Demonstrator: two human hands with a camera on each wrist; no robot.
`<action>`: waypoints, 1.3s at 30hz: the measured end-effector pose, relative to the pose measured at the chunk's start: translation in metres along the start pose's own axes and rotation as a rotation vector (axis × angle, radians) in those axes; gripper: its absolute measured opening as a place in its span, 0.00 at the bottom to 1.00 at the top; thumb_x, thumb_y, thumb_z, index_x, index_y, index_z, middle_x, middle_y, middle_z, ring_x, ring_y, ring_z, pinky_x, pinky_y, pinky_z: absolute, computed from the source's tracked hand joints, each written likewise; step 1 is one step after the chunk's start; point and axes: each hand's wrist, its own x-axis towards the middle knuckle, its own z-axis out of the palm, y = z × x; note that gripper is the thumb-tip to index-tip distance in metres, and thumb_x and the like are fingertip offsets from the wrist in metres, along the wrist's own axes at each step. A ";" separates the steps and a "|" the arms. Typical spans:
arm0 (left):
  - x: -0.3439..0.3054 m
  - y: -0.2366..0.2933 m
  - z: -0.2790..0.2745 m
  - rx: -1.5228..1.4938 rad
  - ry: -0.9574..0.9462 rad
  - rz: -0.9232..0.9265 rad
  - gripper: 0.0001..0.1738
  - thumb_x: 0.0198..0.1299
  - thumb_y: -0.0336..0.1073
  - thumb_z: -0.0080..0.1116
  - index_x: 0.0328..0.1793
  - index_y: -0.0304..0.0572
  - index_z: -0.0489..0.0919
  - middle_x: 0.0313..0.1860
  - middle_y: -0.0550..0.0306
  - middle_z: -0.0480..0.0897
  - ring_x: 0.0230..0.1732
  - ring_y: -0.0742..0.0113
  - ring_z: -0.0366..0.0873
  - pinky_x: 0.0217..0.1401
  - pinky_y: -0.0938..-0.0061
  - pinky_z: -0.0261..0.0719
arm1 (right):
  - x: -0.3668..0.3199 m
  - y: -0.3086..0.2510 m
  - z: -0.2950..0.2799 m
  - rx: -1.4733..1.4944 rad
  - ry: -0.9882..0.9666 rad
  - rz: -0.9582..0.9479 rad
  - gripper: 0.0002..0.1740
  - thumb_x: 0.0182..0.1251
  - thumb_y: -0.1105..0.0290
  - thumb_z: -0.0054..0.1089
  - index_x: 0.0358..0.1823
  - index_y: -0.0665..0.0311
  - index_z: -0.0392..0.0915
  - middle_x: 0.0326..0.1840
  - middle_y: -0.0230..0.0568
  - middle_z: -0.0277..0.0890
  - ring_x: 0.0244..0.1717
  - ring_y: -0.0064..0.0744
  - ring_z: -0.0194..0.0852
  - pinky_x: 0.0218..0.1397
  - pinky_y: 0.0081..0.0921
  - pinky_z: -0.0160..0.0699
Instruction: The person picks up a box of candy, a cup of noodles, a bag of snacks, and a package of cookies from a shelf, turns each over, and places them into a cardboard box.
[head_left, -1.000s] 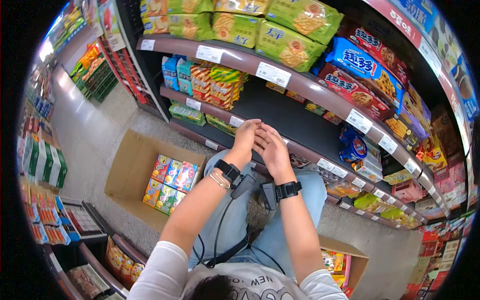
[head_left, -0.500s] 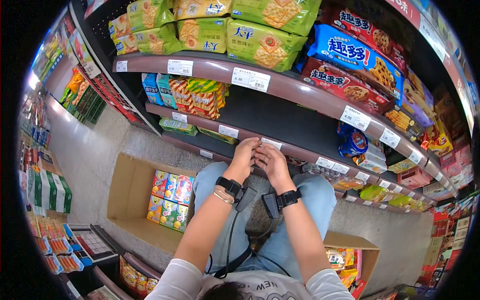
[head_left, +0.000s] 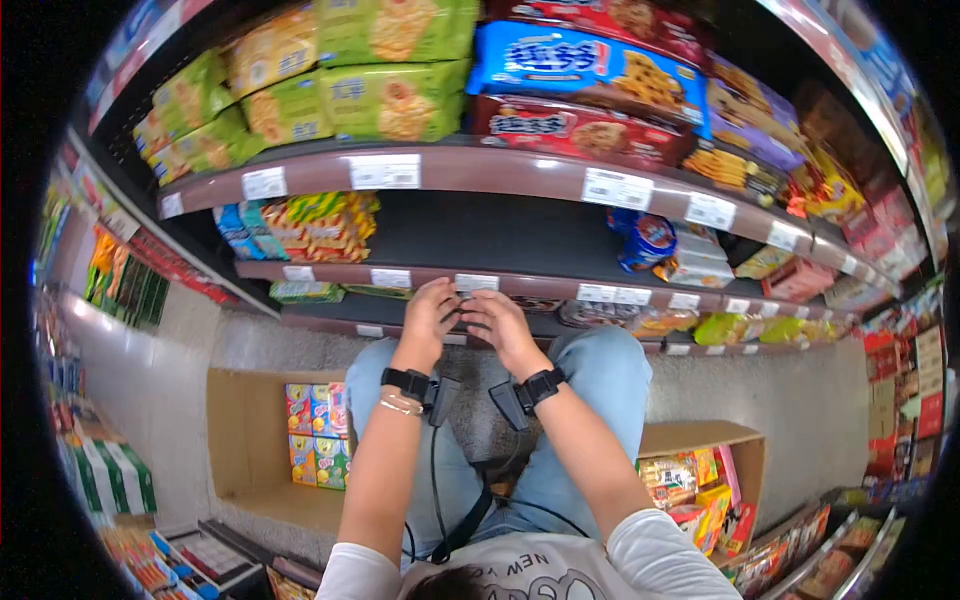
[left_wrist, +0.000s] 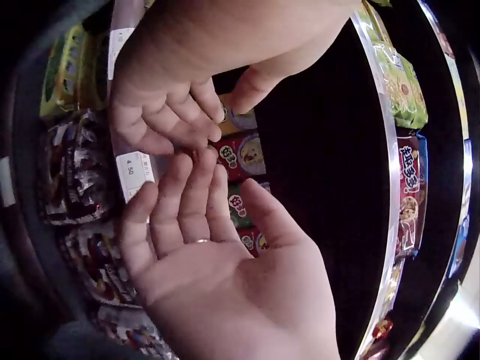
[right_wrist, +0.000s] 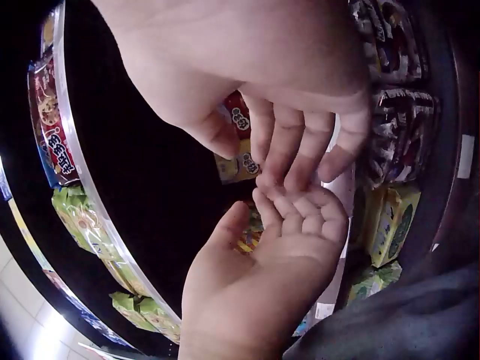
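Both hands are held in front of the lower shelves, palms turned toward each other. The left hand (head_left: pixel 428 315) and the right hand (head_left: pixel 502 325) have loosely bent fingers with nothing between them. In the left wrist view, the right hand (left_wrist: pixel 232 281), with a ring on one finger, lies below the left hand (left_wrist: pixel 180 90), their fingertips close together. The right wrist view shows the left hand (right_wrist: pixel 262 274) with fingertips meeting those of the right hand (right_wrist: pixel 285 82). Behind the fingers, small red, green and yellow packs (left_wrist: pixel 241 156) sit deep in the dark shelf.
An open carton (head_left: pixel 240 440) with small colourful boxes (head_left: pixel 318 465) stands at the left. Another carton (head_left: pixel 750 465) of bright packs is at the right. Green cracker bags (head_left: pixel 405 100) and blue and red cookie packs (head_left: pixel 590 75) fill the upper shelf; striped snack bags (head_left: pixel 320 225) sit below.
The head view has turned and come closer to the shelves, which now lie more level. The hands have drawn slightly apart and stay free of any item.
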 end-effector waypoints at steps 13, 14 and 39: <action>0.006 -0.040 0.060 0.083 -0.124 -0.112 0.13 0.60 0.43 0.54 0.49 0.49 0.74 0.44 0.63 0.78 0.45 0.70 0.74 0.48 0.71 0.70 | -0.043 -0.063 -0.109 -0.064 0.365 -0.255 0.17 0.65 0.66 0.53 0.53 0.61 0.70 0.48 0.38 0.76 0.44 0.28 0.75 0.45 0.26 0.73; 0.007 -0.046 0.067 0.093 -0.131 -0.119 0.13 0.60 0.43 0.54 0.48 0.50 0.75 0.44 0.64 0.79 0.44 0.71 0.74 0.47 0.72 0.70 | -0.043 -0.071 -0.116 -0.066 0.389 -0.307 0.17 0.65 0.65 0.53 0.53 0.61 0.69 0.48 0.38 0.76 0.45 0.29 0.74 0.46 0.27 0.72; 0.045 -0.104 0.138 0.188 -0.265 -0.237 0.13 0.61 0.45 0.54 0.49 0.51 0.74 0.45 0.64 0.78 0.45 0.71 0.73 0.48 0.70 0.69 | -0.018 -0.171 -0.305 -1.130 1.180 -0.183 0.32 0.51 0.60 0.59 0.62 0.35 0.69 0.66 0.63 0.57 0.65 0.58 0.59 0.67 0.42 0.58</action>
